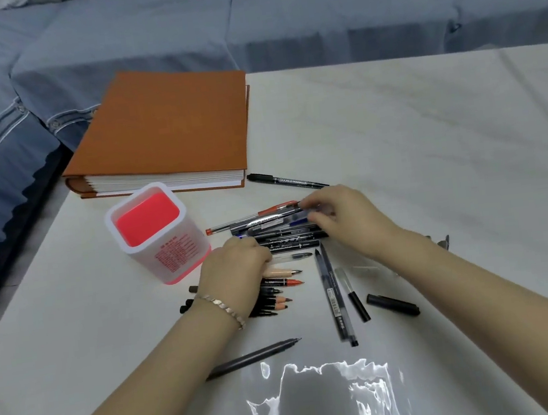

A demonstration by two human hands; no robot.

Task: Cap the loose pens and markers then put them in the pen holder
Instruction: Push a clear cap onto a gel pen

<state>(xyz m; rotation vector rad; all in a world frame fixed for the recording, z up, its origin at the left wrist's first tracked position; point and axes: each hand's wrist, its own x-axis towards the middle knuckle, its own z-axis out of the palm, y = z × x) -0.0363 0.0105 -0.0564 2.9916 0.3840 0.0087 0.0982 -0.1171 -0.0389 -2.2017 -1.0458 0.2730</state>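
1. the counter (397, 157) is draped in pale cloth. the clock below is centred on the pile of pens.
2. a thick orange book (166, 130) lies flat at 11 o'clock, out of the work.
3. the pen holder (178, 253) stands upright at 9 o'clock, just beside the pile, a white-walled square cup with a red inside. nothing shows standing in it, so i judge the job is barely begun.
4. the left hand (236, 274) lies over the 7 o'clock side of the pile, knuckles up and fingers tucked under. whether its grip is holding a pen i cannot tell.
5. the right hand (339, 216) is at 3 o'clock. its grip is curled onto that end of the pile and seems to pinch one pen there, though blur hides which one.
6. the pile of pens (282, 232) lies in rough rows with pencils (283, 290) at 6 o'clock, tips toward 3 o'clock. these should be light, stiff and smooth, so likely to roll. take each at mid-barrel, away from the inky tip.
7. a grey pen (253, 358) lies apart at 6 o'clock and a black marker (286, 181) at 12 o'clock.
8. a loose black cap (393, 304) sits at 4 o'clock. it looks small and easy to flick away, so pinch it by its sides and press it on straight.
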